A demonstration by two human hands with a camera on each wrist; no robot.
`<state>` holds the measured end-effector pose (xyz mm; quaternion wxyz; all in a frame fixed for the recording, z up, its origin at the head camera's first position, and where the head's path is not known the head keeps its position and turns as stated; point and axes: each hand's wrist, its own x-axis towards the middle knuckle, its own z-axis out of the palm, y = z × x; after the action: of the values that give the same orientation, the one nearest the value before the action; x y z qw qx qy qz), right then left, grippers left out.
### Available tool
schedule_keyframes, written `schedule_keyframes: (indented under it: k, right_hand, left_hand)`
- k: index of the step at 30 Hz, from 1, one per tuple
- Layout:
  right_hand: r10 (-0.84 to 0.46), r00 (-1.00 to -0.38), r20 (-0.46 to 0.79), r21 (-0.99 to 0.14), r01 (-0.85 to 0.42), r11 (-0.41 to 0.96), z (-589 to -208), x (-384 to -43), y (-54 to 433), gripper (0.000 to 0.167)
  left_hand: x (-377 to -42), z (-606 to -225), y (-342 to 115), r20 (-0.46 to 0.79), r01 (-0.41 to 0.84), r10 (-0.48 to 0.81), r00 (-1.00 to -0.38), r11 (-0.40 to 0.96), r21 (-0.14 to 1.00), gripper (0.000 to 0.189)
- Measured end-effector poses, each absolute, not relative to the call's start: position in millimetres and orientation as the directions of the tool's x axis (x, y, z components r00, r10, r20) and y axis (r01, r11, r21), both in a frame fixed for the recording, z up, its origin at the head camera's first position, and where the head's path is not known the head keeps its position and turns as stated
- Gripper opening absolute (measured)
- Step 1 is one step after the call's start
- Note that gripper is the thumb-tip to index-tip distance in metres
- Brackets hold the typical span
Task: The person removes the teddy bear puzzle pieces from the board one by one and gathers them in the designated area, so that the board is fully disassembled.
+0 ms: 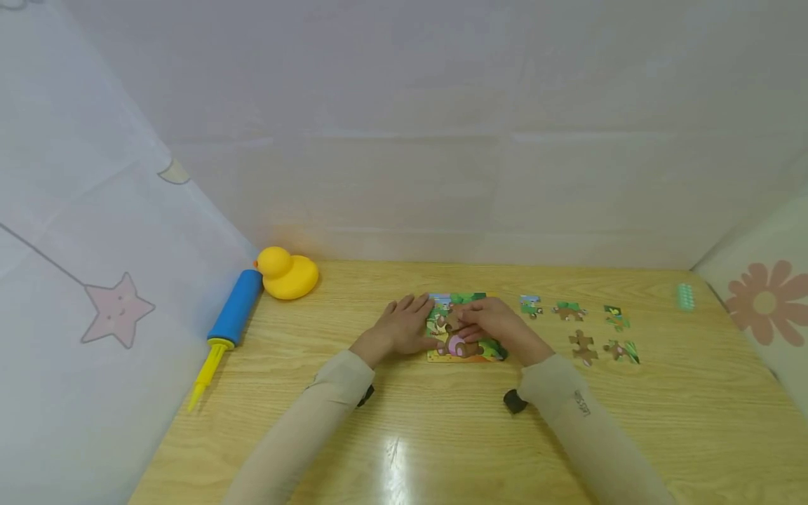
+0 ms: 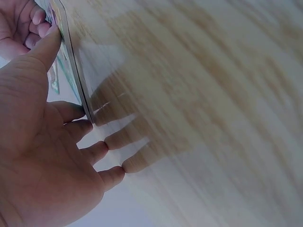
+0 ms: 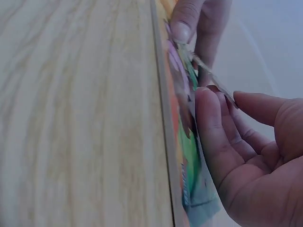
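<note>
A jigsaw puzzle board [image 1: 463, 356] with a bear picture lies on the table. My left hand [image 1: 404, 328] rests at its left side, thumb on the board and the other fingertips [image 2: 113, 177] around its corner and on the wood. Over the board, my right hand [image 1: 499, 324] pinches a puzzle piece [image 3: 217, 79] between thumb and fingers. That piece is tilted above the picture, with one end close to the left thumb [image 3: 182, 30]. In the head view the right fingers cover part of the picture.
Right of the board lie several loose puzzle pieces [image 1: 583, 348]. A small green studded block [image 1: 685, 297] sits at the far right. At the left are a yellow rubber duck [image 1: 290, 275] and a blue and yellow hand pump [image 1: 235, 307]. Printed cloth walls [image 1: 404, 196] border the table.
</note>
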<state>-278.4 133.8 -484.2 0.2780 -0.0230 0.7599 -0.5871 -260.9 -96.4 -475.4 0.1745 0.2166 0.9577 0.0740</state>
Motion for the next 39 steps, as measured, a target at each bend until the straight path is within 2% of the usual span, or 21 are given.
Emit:
schedule_keyframes:
  k: [5,15,34,39]
  right_hand:
    - [-0.369,-0.839,-0.400,-0.913,0.326,0.247,-483,-278,146,0.041]
    - [-0.404,-0.838,-0.368,-0.929,0.310,0.203,-475,-269,176,0.046]
    - [-0.349,-0.848,-0.400,-0.916,0.378,0.133,-479,-254,232,0.050]
    - [-0.340,-0.859,-0.384,-0.923,0.354,0.148,-480,-250,243,0.050]
  left_hand:
    - [-261,-476,-96,-0.299,0.387,0.437,-0.848,0.897,0.214,0.099]
    - [-260,-474,-97,-0.289,0.406,0.452,-0.844,0.890,0.206,0.097]
    - [-261,-475,-97,-0.289,0.414,0.451,-0.844,0.892,0.185,0.097]
    - [-262,-475,-97,-0.287,0.415,0.455,-0.843,0.889,0.191,0.097]
